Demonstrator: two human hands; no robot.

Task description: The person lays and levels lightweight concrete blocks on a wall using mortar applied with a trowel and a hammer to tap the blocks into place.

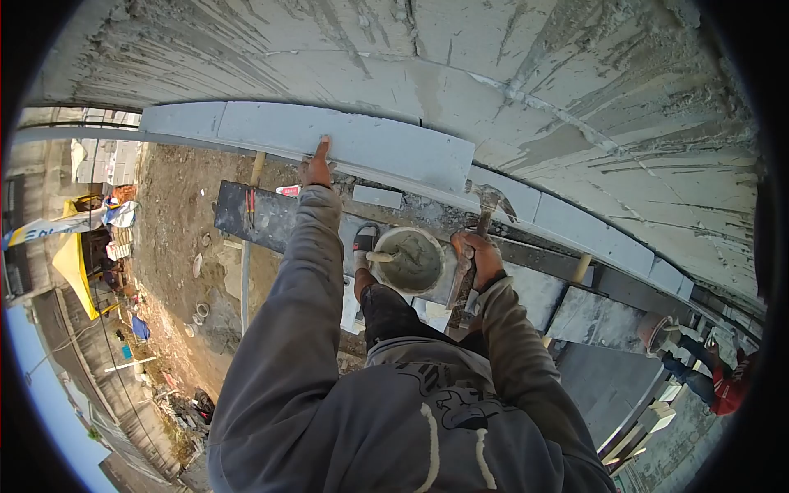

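My left hand rests against the face of a long pale block, one finger stretched out along it. My right hand is wrapped round the handle of a claw hammer, whose metal head is close to the block's right end. Between my arms stands a round bucket of wet grey mortar, with a pale handle sticking out over its left rim. Beside the bucket is my sandalled foot. A small pale block piece lies between the bucket and the long block.
A dark board carries red-handled tools. More pale blocks run right along the grey wall. At lower right, another person in red is near a second bucket. Ground lies far below left.
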